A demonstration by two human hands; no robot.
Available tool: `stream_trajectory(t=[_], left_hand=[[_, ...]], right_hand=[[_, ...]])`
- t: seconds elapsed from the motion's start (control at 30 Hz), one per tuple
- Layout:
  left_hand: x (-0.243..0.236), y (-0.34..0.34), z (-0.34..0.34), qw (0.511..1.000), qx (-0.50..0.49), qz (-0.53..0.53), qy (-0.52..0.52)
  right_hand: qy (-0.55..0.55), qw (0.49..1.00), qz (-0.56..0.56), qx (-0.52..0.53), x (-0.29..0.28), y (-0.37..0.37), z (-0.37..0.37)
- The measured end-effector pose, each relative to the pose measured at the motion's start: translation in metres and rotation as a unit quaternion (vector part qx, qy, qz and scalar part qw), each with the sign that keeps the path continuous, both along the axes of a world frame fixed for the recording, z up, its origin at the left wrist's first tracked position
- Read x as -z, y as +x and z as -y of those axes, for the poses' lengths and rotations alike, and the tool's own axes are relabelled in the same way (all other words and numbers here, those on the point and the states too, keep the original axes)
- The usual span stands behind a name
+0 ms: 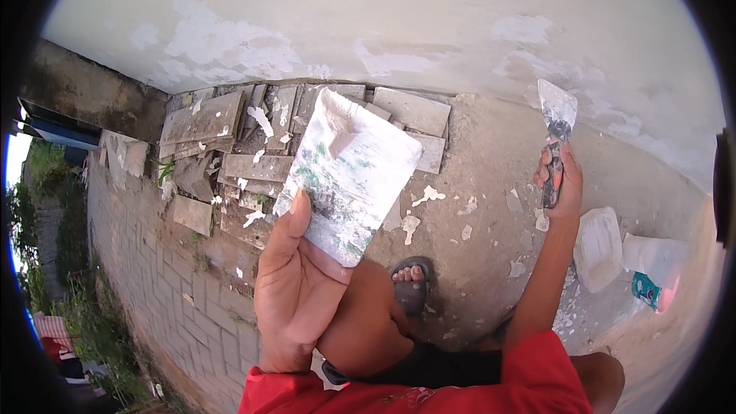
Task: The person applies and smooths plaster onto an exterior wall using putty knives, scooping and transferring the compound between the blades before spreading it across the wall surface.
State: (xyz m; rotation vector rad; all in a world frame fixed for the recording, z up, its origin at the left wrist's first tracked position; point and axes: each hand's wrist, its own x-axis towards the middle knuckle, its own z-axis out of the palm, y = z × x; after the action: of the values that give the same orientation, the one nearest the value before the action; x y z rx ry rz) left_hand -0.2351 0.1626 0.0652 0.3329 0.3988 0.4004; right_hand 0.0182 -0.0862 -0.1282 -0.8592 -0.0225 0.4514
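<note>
My left hand point(295, 291) grips a flat, roughly square board point(360, 184) smeared with white, grey and green, with a lump of pale putty point(339, 126) at its top edge. My thumb lies on the board's lower left corner. At the right, my right hand point(560, 180) is closed round the dark handle of a putty knife point(557, 111), its wide blade pointing up and coated with white and dark residue. The knife is held apart from the board, in front of the pale wall point(460, 15), which has rough white patches along its lower part.
Stacked broken tiles and slabs point(199, 123) lie along the wall's foot. Paint flakes litter the concrete floor point(483, 245) around my sandalled foot point(409, 284). A white container point(596, 249) and a clear bucket with a teal label point(652, 257) stand at right. Paving point(192, 307) and plants point(54, 207) are at left.
</note>
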Motion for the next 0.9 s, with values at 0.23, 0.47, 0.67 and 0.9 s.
stream_trajectory(t=[0.23, 0.47, 0.67, 0.9], left_hand=[[0.047, 0.039, -0.034, 0.954, 0.005, -0.055, 0.294], [0.059, 0.034, -0.016, 0.814, 0.0, -0.194, 0.547], [0.063, 0.023, -0.033, 0.51, 0.08, -0.077, 0.853], [0.076, 0.012, -0.038, 0.507, 0.258, -0.35, 0.745]], right_hand=[[-0.12, 0.962, 0.119, -0.216, -0.1, -0.085, -0.027], [-0.107, 0.927, 0.068, -0.352, -0.11, -0.099, -0.047], [-0.041, 0.934, -0.015, -0.355, -0.081, -0.102, -0.043], [0.075, 0.961, 0.065, -0.259, -0.057, -0.099, -0.028]])
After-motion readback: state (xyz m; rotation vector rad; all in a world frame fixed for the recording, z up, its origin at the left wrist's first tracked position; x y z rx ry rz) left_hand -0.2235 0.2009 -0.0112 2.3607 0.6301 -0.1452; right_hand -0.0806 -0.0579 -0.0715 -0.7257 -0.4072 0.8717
